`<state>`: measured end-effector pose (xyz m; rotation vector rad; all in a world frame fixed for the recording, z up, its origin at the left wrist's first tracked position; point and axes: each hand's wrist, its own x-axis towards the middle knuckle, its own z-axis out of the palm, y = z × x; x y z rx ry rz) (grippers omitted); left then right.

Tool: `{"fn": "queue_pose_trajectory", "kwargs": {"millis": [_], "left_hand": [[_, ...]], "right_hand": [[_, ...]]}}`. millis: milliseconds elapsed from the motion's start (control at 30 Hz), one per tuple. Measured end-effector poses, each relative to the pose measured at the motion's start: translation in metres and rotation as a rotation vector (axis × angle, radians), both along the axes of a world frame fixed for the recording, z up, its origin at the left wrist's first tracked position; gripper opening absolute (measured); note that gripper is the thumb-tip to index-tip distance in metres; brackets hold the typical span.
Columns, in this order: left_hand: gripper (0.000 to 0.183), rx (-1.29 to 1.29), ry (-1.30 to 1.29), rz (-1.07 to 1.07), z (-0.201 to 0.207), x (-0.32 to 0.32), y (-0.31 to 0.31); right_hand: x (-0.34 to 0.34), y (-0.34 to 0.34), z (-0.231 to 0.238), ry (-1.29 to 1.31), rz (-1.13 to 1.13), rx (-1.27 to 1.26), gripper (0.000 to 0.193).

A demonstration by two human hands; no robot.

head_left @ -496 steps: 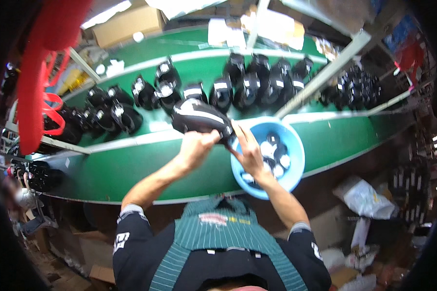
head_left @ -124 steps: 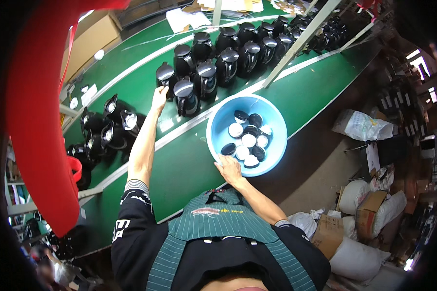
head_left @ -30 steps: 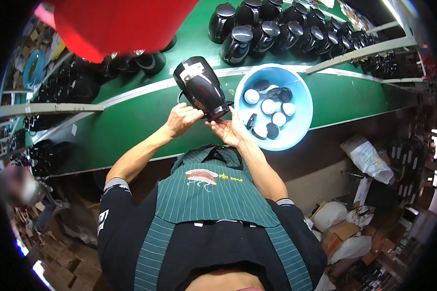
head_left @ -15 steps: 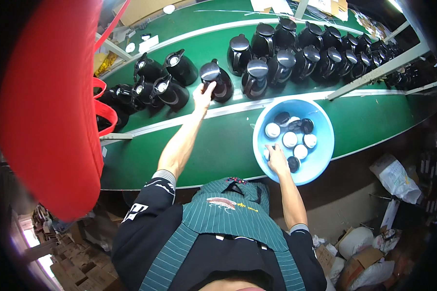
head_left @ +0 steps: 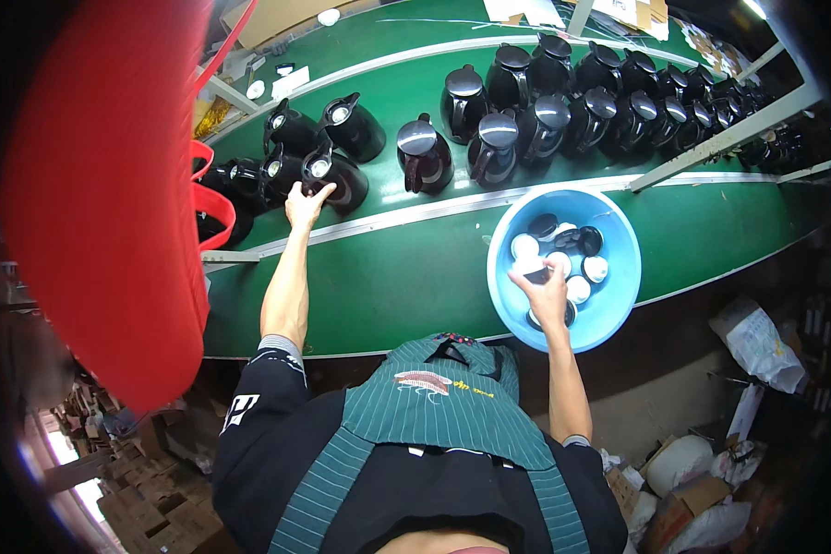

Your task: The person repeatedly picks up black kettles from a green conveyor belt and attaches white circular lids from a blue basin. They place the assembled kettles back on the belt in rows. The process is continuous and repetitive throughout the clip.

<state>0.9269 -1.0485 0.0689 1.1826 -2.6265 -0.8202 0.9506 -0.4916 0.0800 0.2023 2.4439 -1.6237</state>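
My left hand (head_left: 305, 205) is closed at the handle side of a black jug (head_left: 347, 185), whose top shows a pale round opening. More black jugs with open tops (head_left: 353, 134) stand beside and behind it. To their right is a lidded black jug (head_left: 425, 164), apart from my hand. Over the blue basin (head_left: 626, 277), my right hand (head_left: 548, 294) pinches a black-and-white round lid (head_left: 533, 270). Several other lids lie in the basin, some white side up like one lid (head_left: 595, 269), others black side up like another lid (head_left: 544, 225).
Rows of lidded black jugs (head_left: 543, 125) run to the right along the green bench (head_left: 406, 277). A metal post (head_left: 720, 138) slants across at right. A large red object (head_left: 111, 203) fills the left side. Bags and boxes (head_left: 702, 480) lie on the floor at right.
My left hand has left the lidded jug and moved left onto an open-topped one. My right hand has risen slightly inside the basin with a lid in its fingers.
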Motion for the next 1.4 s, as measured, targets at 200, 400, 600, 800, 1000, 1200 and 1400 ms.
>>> {"fn": "queue_pose_trajectory", "kwargs": {"millis": [200,400,600,800,1000,1200,1400], "left_hand": [[0.033,0.07,0.366,-0.371,0.044,0.05,0.127],[0.029,-0.23,0.144,-0.855,0.1,0.108,0.198],[0.026,-0.332,0.046,-1.032,0.127,0.124,0.215],[0.023,-0.293,0.023,-1.238,0.151,0.108,0.194],[0.021,-0.413,0.05,-1.063,0.161,0.113,0.199],[0.025,-0.302,0.045,-1.028,0.149,0.126,0.201],[0.021,-0.273,0.071,-1.067,0.142,0.135,0.201]], "right_hand": [[-0.012,-0.091,0.069,-0.012,0.285,-0.217,0.097],[-0.002,-0.151,0.1,0.427,0.689,0.268,0.124],[0.02,-0.14,0.102,0.616,0.901,0.541,0.122],[0.026,-0.127,0.1,0.887,1.007,0.559,0.115],[0.039,-0.128,0.088,0.602,0.725,0.222,0.1],[0.06,-0.138,0.095,0.199,0.584,-0.108,0.106],[0.043,-0.126,0.109,0.009,0.645,-0.124,0.091]]}}
